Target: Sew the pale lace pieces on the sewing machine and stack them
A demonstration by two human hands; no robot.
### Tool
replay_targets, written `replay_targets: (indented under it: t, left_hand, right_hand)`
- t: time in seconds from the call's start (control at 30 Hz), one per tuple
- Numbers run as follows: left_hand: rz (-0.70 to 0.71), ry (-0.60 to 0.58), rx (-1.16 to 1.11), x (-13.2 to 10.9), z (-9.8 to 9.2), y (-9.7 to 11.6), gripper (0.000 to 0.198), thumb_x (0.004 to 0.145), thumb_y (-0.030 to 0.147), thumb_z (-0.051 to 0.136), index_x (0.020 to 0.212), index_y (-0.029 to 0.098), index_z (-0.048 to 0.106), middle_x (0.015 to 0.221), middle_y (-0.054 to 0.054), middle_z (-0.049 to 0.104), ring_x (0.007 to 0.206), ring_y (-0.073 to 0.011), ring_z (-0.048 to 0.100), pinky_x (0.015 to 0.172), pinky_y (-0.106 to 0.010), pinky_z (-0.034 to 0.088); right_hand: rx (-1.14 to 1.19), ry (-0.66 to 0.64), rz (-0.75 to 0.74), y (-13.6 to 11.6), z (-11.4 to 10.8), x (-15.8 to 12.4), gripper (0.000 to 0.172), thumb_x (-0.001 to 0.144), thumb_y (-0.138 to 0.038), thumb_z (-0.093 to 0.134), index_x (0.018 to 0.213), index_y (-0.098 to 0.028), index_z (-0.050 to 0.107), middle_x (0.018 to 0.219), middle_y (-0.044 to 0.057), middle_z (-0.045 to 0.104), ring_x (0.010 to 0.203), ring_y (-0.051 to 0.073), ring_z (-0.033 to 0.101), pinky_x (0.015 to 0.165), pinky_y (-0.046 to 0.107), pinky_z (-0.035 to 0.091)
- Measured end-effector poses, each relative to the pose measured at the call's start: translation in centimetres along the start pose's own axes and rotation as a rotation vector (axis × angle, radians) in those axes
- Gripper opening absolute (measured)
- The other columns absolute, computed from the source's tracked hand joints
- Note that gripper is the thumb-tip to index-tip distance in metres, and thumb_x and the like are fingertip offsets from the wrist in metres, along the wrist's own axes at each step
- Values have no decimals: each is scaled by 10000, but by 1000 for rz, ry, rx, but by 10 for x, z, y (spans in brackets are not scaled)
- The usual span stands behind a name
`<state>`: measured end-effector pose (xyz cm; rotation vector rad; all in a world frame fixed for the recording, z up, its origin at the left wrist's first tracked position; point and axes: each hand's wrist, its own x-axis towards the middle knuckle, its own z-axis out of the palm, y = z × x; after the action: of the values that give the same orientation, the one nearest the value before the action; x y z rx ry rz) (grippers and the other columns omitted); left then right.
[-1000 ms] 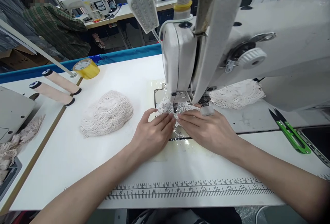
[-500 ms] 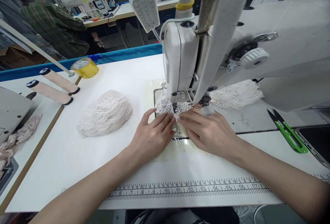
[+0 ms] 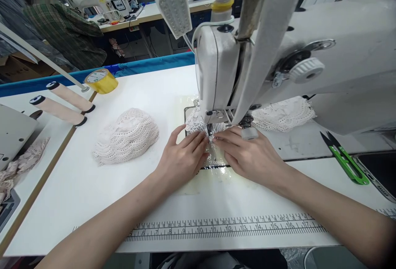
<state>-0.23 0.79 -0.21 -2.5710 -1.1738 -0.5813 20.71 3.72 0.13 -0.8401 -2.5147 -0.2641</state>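
A piece of white lace (image 3: 196, 121) lies under the presser foot (image 3: 209, 128) of a white sewing machine (image 3: 213, 71). Just left of the foot, my left hand (image 3: 185, 153) holds the lace's near edge with its fingertips, one outer finger spread to the side. On the other side, my right hand (image 3: 247, 153) has its fingers closed on the same edge. Both sets of fingertips nearly meet before the needle. Parts of the lace are hidden by my fingers and the machine head.
Left of my hands sits a heap of white lace (image 3: 126, 137); more lace (image 3: 284, 114) lies behind the machine head. Green thread snips (image 3: 348, 159) rest at right. Yellow tape (image 3: 101, 81) and thread cones (image 3: 58, 110) stand at left. A person (image 3: 64, 34) is beyond the table.
The lace has gone a little farther under the presser foot, leaving less of it in front. My fingertips have shifted slightly along with it.
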Motion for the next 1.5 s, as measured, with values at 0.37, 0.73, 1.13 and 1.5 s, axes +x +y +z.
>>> replay_targets:
  t: [0.37,0.73,1.13,1.5]
  left_hand:
    - [-89,-56,-30,4,6,-9,362,979,310,473,1278,136,580,1279,-109,638,1216,-248,584,1112,-521,307]
    - [-154,-100,-48,4,7,-10,424,971,358,471,1323,131,543,1326,-131,601,1253,-283,538,1152,-553,261]
    - [-56,2,-161,-3,-29,6,244,959,94,416,1147,132,566,1070,-73,689,859,-135,652,551,-217,475]
    - [-507,-237,-567,3,-26,-2,159,933,327,558,840,202,590,612,52,601,506,-98,518,482,-235,383]
  right_hand:
    - [-114,-9,-24,3,4,3,265,892,-109,509,1055,-185,703,1095,41,729,994,219,640,1001,424,387]
    - [-136,-14,17,10,1,0,272,905,-131,507,1054,-196,725,947,41,754,874,207,650,965,417,415]
    - [-88,46,17,8,-5,1,209,925,-193,523,864,-198,723,708,15,708,797,193,657,799,335,443]
    - [708,-171,353,-8,-6,3,381,889,-362,624,1229,-189,615,614,-33,622,511,129,548,465,249,421]
